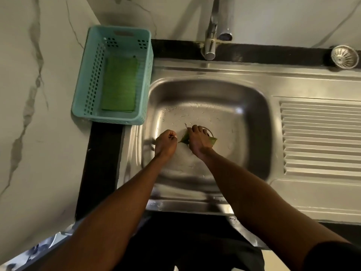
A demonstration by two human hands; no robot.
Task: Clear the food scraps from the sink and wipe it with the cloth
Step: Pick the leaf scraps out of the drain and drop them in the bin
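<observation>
Both hands are down in the steel sink (252,106). My right hand (198,140) lies over the drain, fingers curled on green leaf scraps (213,141) that stick out on either side of it. My left hand (166,142) is a closed fist just left of it; whether it holds scraps I cannot tell. Small pale bits of food (187,112) lie scattered on the sink floor behind the hands. The green cloth (119,84) lies flat inside a teal basket (89,75) left of the sink.
A chrome tap (212,32) stands over the back rim. The ribbed draining board (320,137) fills the right side. A metal drain strainer (343,56) sits on the black counter at the back right. A marble wall is on the left.
</observation>
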